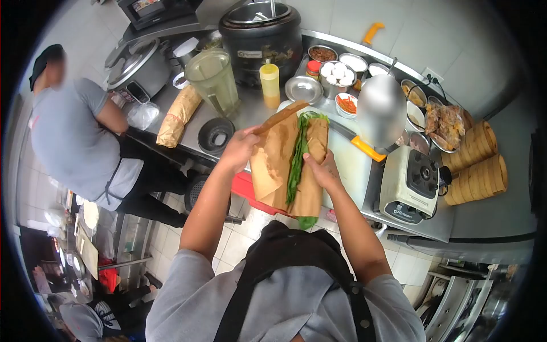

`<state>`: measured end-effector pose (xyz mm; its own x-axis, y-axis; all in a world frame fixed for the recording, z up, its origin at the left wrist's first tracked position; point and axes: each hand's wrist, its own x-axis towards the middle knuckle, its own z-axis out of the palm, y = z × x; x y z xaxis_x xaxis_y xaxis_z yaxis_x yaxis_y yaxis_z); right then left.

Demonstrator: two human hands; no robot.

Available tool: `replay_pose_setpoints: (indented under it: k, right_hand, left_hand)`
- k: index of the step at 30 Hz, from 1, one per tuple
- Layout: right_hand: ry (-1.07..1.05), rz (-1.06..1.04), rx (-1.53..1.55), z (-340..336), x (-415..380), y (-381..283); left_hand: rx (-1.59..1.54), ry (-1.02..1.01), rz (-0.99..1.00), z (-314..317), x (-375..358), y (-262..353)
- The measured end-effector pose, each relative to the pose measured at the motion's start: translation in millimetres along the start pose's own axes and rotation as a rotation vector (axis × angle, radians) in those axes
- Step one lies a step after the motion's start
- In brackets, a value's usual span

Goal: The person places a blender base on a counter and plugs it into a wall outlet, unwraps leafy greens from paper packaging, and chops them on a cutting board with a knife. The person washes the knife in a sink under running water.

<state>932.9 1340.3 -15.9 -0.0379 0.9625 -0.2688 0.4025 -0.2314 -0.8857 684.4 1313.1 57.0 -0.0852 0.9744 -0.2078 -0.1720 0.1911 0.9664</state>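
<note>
Brown paper (273, 157), stained in patches, hangs over the counter's front edge between my hands, with long green leaves (297, 162) showing in its open fold. My left hand (239, 149) is closed on the paper's upper left edge. On the right side of the paper, my right hand (322, 171) grips it with the thumb near the leaves. Behind the paper lies a white cutting board (347, 176), partly covered by it. A knife with a yellow handle (368, 149) rests on the board, its blade pointing back left.
A wrapped paper bundle (178, 117), blender jug (212, 82), yellow bottle (269, 84) and black pot (261, 43) stand left. Bowls of food (346, 104), a blender base (410, 185) and bamboo steamers (476, 179) are right. A co-worker (80, 137) stands left; another person (85, 319) is lower left.
</note>
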Motion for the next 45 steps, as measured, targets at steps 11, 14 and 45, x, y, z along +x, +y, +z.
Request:
replay_pose_setpoints:
  k: [11, 14, 45]
  right_hand:
    - [-0.024, -0.065, 0.031, 4, 26, 24]
    - [0.057, -0.064, -0.286, -4, -6, -21]
    - [0.097, -0.369, -0.384, -45, -16, 38]
  left_hand:
    - [-0.015, -0.082, 0.074, -35, -5, 37]
    - [0.066, 0.0, 0.074, -42, -13, 32]
    - [0.177, 0.164, -0.001, -62, -17, -86]
